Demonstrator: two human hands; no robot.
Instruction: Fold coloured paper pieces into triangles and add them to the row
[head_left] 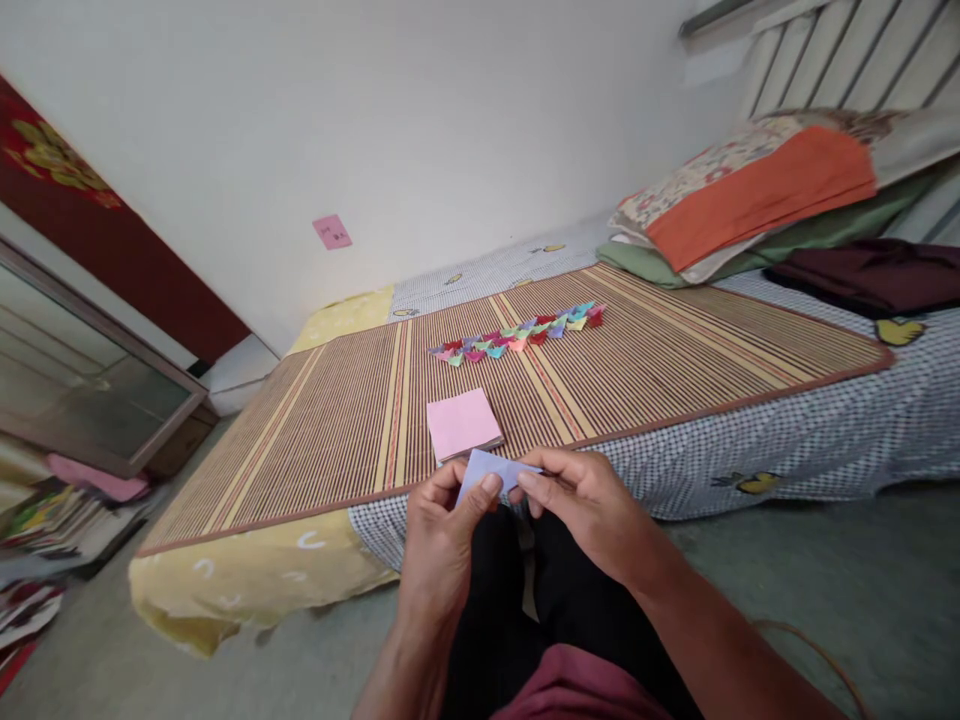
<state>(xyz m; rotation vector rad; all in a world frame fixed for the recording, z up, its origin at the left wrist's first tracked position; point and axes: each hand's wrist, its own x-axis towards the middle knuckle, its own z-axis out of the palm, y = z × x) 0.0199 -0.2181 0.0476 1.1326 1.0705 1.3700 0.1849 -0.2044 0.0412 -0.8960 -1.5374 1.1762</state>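
Note:
A folded piece of lilac paper (491,466) is held over my lap, in front of the bed's near edge. My left hand (444,515) pinches its left side, thumb on top and fingers behind. At the right corner, my right hand (581,500) grips the paper between thumb and forefinger. Just beyond my hands lies a stack of square paper (463,422) with a pink sheet on top. Farther back, several small folded paper pieces (517,335) in many colours sit in slanting rows on the striped mat.
The striped mat (337,430) covers much of the bed, over a checked sheet (817,430) and a yellow cloth (270,565). Folded bedding (765,200) and a dark garment (870,278) are at the right. A pink note (332,232) is on the wall. A glass-fronted cabinet (90,350) stands left.

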